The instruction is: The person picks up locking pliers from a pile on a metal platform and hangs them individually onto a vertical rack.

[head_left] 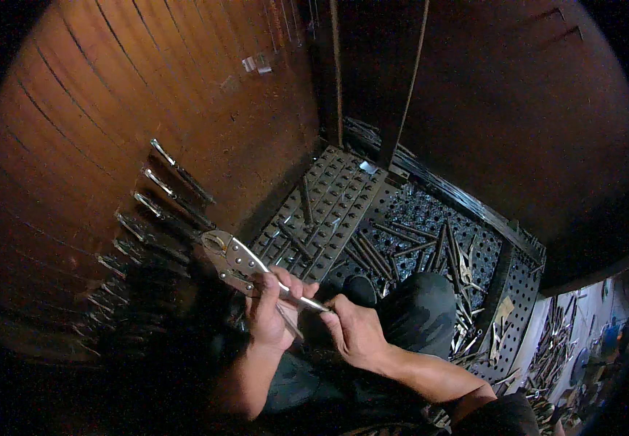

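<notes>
Silver locking pliers (245, 259) lie across my left hand (272, 312), which is closed round the handles. Their jaws point up and left, toward the brown wall. One handle slants down to the right, and the thinner lever sticks out below my fingers. My right hand (356, 333) is closed at the lower end of the long handle, thumb and fingers pinched there. Whatever small part sits between those fingertips is hidden. Under both hands are my dark-clad knees (420, 312).
Several dark rods with shiny ends (171, 190) jut from the left wall. A studded metal plate (329, 189) lies ahead, beside a perforated floor strewn with dark rods (409, 232) and loose pliers (465, 269). More metal pieces (558, 334) are heaped at the right.
</notes>
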A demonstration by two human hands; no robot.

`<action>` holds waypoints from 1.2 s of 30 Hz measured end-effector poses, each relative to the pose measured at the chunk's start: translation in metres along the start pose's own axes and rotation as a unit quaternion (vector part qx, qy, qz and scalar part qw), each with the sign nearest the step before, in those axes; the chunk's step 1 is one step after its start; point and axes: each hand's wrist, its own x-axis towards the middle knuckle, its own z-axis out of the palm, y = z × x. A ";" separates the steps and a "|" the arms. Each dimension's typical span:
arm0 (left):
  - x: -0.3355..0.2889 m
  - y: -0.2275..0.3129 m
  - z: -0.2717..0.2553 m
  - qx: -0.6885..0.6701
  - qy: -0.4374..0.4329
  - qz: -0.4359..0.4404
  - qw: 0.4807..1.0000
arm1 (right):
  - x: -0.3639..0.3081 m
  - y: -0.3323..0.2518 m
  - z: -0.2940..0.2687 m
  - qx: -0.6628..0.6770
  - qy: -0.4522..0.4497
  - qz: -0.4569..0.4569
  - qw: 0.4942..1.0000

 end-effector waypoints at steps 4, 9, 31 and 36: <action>-0.009 -0.001 0.024 -0.051 0.062 -0.069 0.994 | 0.000 0.007 0.009 -0.053 0.039 -0.049 0.997; -0.002 0.004 0.004 0.061 -0.004 -0.053 0.997 | -0.002 -0.003 0.021 -0.026 -0.051 0.009 0.998; -0.044 -0.023 -0.005 0.342 -0.112 -0.186 0.914 | -0.104 0.026 0.023 0.093 0.069 0.041 0.992; -0.055 -0.038 -0.012 0.354 -0.053 -0.168 0.919 | -0.123 0.021 -0.007 0.079 0.010 0.036 0.996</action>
